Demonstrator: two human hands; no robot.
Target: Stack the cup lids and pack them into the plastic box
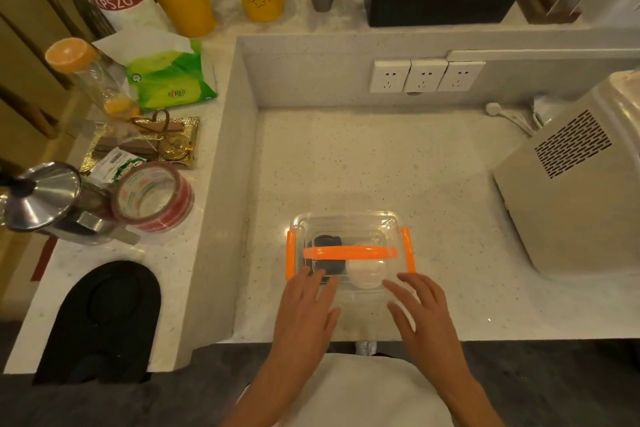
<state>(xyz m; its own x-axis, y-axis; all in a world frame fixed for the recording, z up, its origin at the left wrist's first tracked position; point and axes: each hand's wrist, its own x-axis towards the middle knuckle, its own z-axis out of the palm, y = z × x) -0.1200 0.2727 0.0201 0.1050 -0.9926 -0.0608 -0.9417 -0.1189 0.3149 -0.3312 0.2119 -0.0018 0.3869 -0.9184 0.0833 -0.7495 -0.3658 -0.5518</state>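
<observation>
A clear plastic box [346,222] with an orange handle and orange side clips sits on the speckled counter near the front edge, its lid on. Through the lid I see a black stack of cup lids [327,244] on the left and a white stack of cup lids [367,274] on the right. My left hand [306,315] lies flat with spread fingers on the box's near left corner. Resting the same way on the near right corner is my right hand [420,314]. Neither hand holds anything.
A beige appliance [568,191] stands at the right. Wall sockets [426,74] are on the back wall. The raised ledge at left carries a tape roll [152,199], a metal pot [41,198], a tissue pack [169,80] and a black mat [107,315].
</observation>
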